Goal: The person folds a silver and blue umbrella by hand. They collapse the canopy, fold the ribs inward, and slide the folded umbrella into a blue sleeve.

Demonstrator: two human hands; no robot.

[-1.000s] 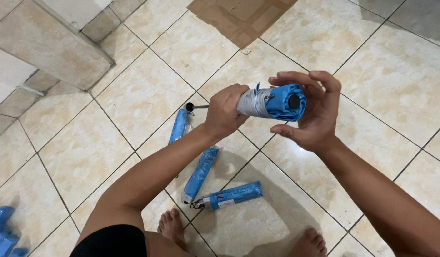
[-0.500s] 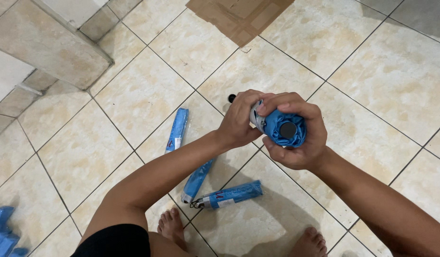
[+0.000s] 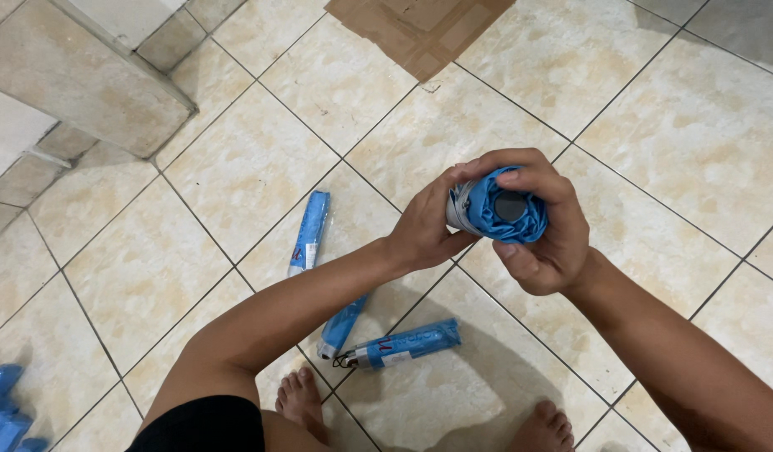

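The folded blue umbrella point(image 3: 497, 209) is held in the air above the tiled floor point(image 3: 236, 167), in front of the person, its round dark end cap turned up toward the camera and its blue cloth bunched in loose folds around the shaft. Both hands are clamped on it: the right hand point(image 3: 544, 226) wraps the cap end, fingers curled over the top and thumb pressed beneath, while the left hand point(image 3: 427, 226) grips the silvery part just behind. The work in hand looks like gathering the cloth tight round the shaft; to do that well, the folds would best all be laid in one direction, one hand holding steady while the other turns, so that no cloth bulges out at the cap. Both forearms reach forward and meet at the bundle, wrists bent inward, elbows low. On the floor below lie three more blue rolled umbrellas point(image 3: 403, 343), well apart from the hands. A flat piece of cardboard point(image 3: 420, 25) lies farther off, and the person's bare feet point(image 3: 299, 398) show at the bottom edge.
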